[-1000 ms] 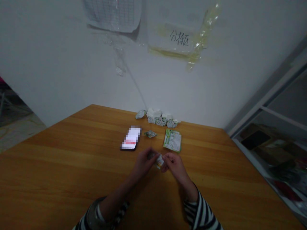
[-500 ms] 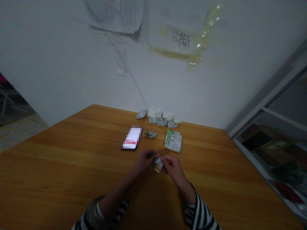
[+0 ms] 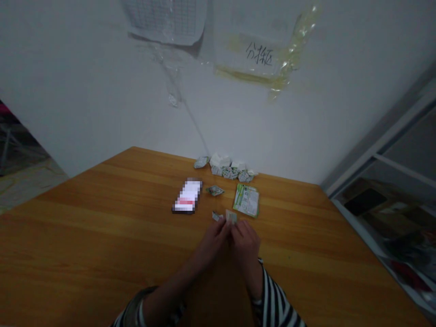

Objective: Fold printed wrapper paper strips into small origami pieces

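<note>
My left hand [image 3: 215, 235] and my right hand [image 3: 244, 237] meet above the wooden table [image 3: 102, 218], fingertips pinched together. Between them rises a small pale printed piece of paper or wrapper [image 3: 231, 216], gripped from both sides at its lower edge. Just past my left fingertips shows a small white-and-dark folded scrap [image 3: 217, 216]; I cannot tell whether it touches the hand or lies on the table. Beyond the hands lies a small folded green-and-white packet [image 3: 215, 190]. A flat green-and-white printed packet [image 3: 246, 200] is on the right.
A phone [image 3: 188, 196] with a lit, pixelated screen lies left of the hands. Several crumpled white-and-green wrappers [image 3: 230, 170] line the wall, beside another wrapper [image 3: 201, 162]. Taped paper sheets [image 3: 259, 54] hang on the wall. A shelf [image 3: 391, 168] with boxes stands at right.
Both hands have come closer together, and the piece between them now stands up beyond the fingertips. The small folded scrap has come into view beside my left fingertips.
</note>
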Motion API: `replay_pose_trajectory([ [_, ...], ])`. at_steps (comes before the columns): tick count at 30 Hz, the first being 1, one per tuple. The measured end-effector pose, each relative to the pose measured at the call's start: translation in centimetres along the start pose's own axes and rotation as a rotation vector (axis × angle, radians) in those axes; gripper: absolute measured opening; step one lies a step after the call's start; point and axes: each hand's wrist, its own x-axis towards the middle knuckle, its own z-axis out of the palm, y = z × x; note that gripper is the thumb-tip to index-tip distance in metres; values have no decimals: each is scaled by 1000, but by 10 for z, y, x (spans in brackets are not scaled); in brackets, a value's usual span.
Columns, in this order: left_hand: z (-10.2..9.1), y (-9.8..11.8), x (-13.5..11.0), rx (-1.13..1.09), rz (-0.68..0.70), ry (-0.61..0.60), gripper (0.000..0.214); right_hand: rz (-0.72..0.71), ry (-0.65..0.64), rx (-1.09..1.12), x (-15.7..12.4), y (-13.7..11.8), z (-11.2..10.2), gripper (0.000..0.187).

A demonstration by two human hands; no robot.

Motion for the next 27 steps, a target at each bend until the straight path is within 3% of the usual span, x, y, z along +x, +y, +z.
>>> replay_pose_trajectory([
  [4, -11, -1, 9, -40, -64, 43, 32, -85, -136, 47, 6, -12, -2, 19],
  [8, -27, 6, 19, 40, -34, 79, 24, -107, -251, 186, 14, -10, -12, 37],
  [11, -30, 11, 20, 103, -94, -26, 26, 20, -215, 319, 17, 3, -19, 53],
  [16, -25, 12, 15, 56, -125, -118, 32, 251, -191, 715, 17, 23, -14, 26],
  [19, -24, 10, 14, -41, -136, -158, 43, 339, -214, 886, 16, 25, -10, 22],
  [24, -25, 11, 15, -167, -156, -216, 39, 520, -278, 1086, 13, 20, -6, 13],
  [27, -22, 14, 15, -175, -152, -247, 38, 632, -160, 1113, 11, 18, -1, 10],
])
